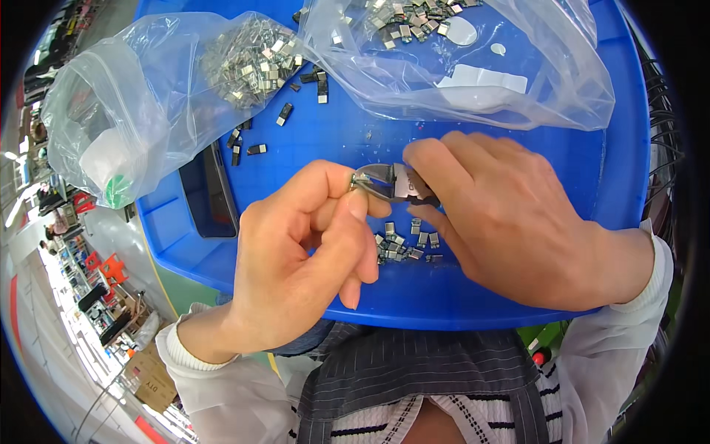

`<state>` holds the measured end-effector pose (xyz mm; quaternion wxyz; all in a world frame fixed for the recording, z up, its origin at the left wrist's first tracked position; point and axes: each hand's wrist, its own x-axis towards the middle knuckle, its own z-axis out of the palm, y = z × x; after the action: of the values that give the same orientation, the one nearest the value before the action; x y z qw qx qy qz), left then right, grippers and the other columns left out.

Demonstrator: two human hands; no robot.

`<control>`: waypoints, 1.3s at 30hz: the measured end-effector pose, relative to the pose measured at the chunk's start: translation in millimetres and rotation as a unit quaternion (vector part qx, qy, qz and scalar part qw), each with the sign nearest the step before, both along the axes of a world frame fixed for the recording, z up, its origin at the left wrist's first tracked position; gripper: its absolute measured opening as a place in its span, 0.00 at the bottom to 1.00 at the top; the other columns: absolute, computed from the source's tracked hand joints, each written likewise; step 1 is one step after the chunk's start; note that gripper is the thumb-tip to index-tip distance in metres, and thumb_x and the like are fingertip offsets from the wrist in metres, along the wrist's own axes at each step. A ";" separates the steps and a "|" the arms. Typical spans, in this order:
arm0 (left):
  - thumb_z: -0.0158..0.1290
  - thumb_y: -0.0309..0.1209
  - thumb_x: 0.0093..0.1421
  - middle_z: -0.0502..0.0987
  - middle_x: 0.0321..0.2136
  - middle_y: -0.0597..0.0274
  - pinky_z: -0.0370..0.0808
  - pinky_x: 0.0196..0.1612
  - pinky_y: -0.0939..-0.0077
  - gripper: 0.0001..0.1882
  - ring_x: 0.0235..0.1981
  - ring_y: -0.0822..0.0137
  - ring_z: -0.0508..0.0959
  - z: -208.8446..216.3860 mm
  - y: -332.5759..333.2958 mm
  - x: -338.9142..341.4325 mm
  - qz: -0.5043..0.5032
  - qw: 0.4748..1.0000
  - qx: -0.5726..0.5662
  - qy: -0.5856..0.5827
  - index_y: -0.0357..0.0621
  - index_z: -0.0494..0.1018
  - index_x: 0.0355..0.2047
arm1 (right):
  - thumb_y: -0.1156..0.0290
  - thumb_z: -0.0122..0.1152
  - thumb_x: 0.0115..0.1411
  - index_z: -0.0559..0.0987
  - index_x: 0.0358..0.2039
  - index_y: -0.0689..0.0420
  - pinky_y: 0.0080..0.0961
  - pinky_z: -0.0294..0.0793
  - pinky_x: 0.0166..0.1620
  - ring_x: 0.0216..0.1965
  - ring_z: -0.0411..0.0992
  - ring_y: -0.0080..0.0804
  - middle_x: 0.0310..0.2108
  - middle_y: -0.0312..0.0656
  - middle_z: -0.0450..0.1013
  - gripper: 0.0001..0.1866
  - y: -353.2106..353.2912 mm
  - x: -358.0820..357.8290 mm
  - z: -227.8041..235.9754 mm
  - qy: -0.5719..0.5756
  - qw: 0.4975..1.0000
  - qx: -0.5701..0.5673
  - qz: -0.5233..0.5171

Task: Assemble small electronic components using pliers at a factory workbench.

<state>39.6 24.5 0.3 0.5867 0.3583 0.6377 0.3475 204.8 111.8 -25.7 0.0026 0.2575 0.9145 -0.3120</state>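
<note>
Pliers: the small metal pliers (399, 183) are above the middle of the blue tray (444, 300), between the two hands; their handles are hidden.
Pliers' direction: the nose points to the person's left, the long axis running nearly crosswise, with the tip slightly farther from the body than the pivot.
Jaws: curved, with a gap visible behind the tip, which meets the left fingertips.
Pinched piece: a tiny metallic piece (353, 180) sits at the pliers' tip; too little shows to tell its long axis.
Left hand: the left hand (307, 248) pinches that piece between thumb and index finger, other fingers curled beneath; its forearm slants up and rightward from the lower left.
Right hand: the right hand (510, 214) is closed around the pliers, back turned up, knuckles away from the body; its forearm enters from the lower right.
Near pile: small silver connectors (396, 250) lie below the pliers, between the hands.
Loose connectors: black-and-silver connectors (285, 113) lie beyond the left hand.
Phone: a dark phone (205, 196) lies at the tray's left, partly under the left bag (166, 74).
Bags: the left bag and the right bag (577, 81) are clear plastic, at the far side, with connectors visible through both.
</note>
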 end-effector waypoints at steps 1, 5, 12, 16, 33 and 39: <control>0.39 0.27 0.64 0.70 0.12 0.62 0.60 0.12 0.91 0.09 0.07 0.78 0.65 0.1 0.2 0.1 0.002 1.000 -0.002 0.001 0.33 0.67 0.35 | 0.78 0.55 0.47 0.69 0.35 0.60 0.25 0.64 0.30 0.23 0.62 0.31 0.24 0.39 0.61 0.13 -1.2 -1.7 -5.5 0.014 0.997 0.073 -0.008; 0.39 0.26 0.64 0.70 0.12 0.62 0.60 0.12 0.92 0.09 0.07 0.78 0.65 -1.4 -0.2 0.8 -0.002 1.000 0.005 0.017 0.33 0.67 0.35 | 0.77 0.56 0.46 0.69 0.35 0.60 0.24 0.63 0.31 0.23 0.62 0.30 0.24 0.39 0.61 0.13 -3.4 -3.2 -11.7 0.031 0.971 0.236 -0.024; 0.40 0.26 0.64 0.70 0.12 0.63 0.60 0.13 0.92 0.08 0.08 0.78 0.64 -4.5 -3.5 -0.4 -0.029 0.997 0.031 0.069 0.34 0.67 0.35 | 0.76 0.56 0.46 0.71 0.35 0.60 0.22 0.61 0.31 0.24 0.60 0.28 0.25 0.38 0.60 0.13 -5.9 -5.6 -11.3 0.001 0.949 0.315 -0.028; 0.40 0.26 0.64 0.70 0.12 0.64 0.60 0.13 0.92 0.08 0.08 0.79 0.64 -4.1 -4.1 0.1 -0.034 0.996 0.027 0.075 0.34 0.67 0.35 | 0.76 0.56 0.45 0.71 0.36 0.60 0.21 0.61 0.31 0.24 0.59 0.28 0.25 0.38 0.60 0.14 -6.8 -5.9 -12.5 -0.002 0.944 0.328 -0.028; 0.39 0.25 0.63 0.74 0.19 0.58 0.67 0.18 0.91 0.08 0.12 0.75 0.70 -1.3 -2.6 -4.1 -0.009 0.998 0.066 0.017 0.33 0.67 0.37 | 0.78 0.58 0.44 0.68 0.37 0.59 0.26 0.65 0.28 0.22 0.64 0.33 0.24 0.40 0.64 0.17 -3.1 -1.0 3.0 0.003 0.998 0.066 -0.007; 0.38 0.24 0.63 0.75 0.22 0.56 0.69 0.20 0.89 0.09 0.14 0.73 0.73 -3.4 -4.6 -10.5 0.002 0.998 0.054 -0.008 0.32 0.66 0.38 | 0.78 0.59 0.44 0.67 0.42 0.60 0.28 0.66 0.27 0.22 0.66 0.35 0.24 0.41 0.66 0.22 -5.4 -11.1 -9.2 0.051 0.984 0.171 -0.003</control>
<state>29.1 20.0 -3.1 0.5710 0.3854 0.6137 0.3858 193.7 106.4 -35.0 -0.0887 0.2402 0.9527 -0.1639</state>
